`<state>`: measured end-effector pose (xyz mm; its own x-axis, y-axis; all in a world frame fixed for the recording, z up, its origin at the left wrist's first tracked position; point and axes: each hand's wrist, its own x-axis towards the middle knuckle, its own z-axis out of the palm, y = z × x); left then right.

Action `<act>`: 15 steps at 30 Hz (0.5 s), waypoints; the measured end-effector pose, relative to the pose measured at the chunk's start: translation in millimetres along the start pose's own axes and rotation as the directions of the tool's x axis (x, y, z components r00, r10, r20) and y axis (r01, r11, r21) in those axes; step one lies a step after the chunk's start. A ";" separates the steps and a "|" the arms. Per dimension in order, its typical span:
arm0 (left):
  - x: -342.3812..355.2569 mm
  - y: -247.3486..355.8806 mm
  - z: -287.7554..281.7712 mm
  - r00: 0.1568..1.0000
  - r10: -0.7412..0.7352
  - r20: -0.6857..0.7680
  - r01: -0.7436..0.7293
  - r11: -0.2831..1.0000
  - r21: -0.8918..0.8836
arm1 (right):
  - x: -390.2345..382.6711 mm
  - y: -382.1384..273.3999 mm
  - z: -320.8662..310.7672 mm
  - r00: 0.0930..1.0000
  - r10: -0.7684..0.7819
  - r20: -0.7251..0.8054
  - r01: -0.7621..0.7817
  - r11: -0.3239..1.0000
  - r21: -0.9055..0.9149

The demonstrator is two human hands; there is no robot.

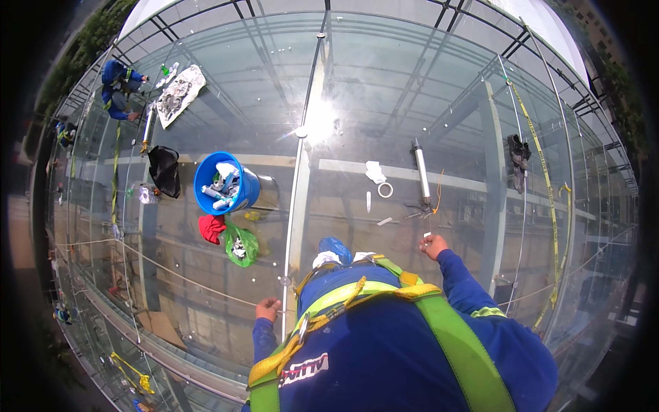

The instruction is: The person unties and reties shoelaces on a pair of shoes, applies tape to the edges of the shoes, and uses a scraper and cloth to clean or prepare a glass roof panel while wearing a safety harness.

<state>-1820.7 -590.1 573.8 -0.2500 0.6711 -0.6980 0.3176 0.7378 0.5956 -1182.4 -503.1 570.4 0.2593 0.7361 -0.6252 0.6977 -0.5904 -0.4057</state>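
Glass roof: large clear panes [377,89] spread underfoot, framed by dark metal bars, with sun glare near the middle and a pale seam [297,185] running between two panes.
Far left: a co-worker in blue [117,89] bends beside a pale sheet [168,113] strewn with scraps.
Step in hand: judging by the pose, handling a small white piece, with sealing gear laid out ahead.
White piece: the small bit [427,235] sits at the fingertips of the right hand [434,247], just beyond the wearer's body, below the sealant gun.
Right fingers: drawn together, apparently pinching that piece; its exact nature is too small to tell.
Left fingers: partly curled on the left hand [268,309], which is near the seam; I cannot tell whether they hold or touch anything.
Sealant gun: the silver barrel [421,172] lies lengthwise ahead of the right hand, an orange cord [439,191] beside its handle.
Nearby: a tape roll [380,194] touches or nearly touches a crumpled white wad [374,172].
Left of seam: a blue bucket [251,192] of waste is tilted in view, near a red cloth [211,228] and a green bag [249,257].
Next move: likely calls for a light, steady pinch and careful placing of the piece.
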 end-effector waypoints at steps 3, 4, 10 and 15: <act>14.1 -3.3 -4.0 0.999 0.046 0.006 -0.046 0.998 0.047 | 7.6 -13.8 -4.8 0.998 -0.065 -0.006 0.065 0.998 0.009; 15.8 -5.3 -2.5 0.998 0.068 0.014 -0.069 0.994 0.089 | 11.1 -15.8 -5.7 0.998 -0.065 -0.004 0.065 0.998 0.005; 7.8 11.2 14.7 0.999 -0.046 -0.002 0.046 0.998 0.039 | 31.6 -7.1 -20.0 0.997 -0.066 0.046 0.065 0.998 0.021; -8.5 20.7 56.8 0.997 -0.080 -0.022 0.079 0.997 -0.023 | 58.6 16.8 -57.5 0.997 0.005 0.073 -0.004 1.000 -0.020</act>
<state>-1760.1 -584.7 569.4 -0.2943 0.6113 -0.7346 0.2760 0.7903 0.5471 -1117.1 -450.9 565.2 0.2138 0.7070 -0.6741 0.7099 -0.5865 -0.3900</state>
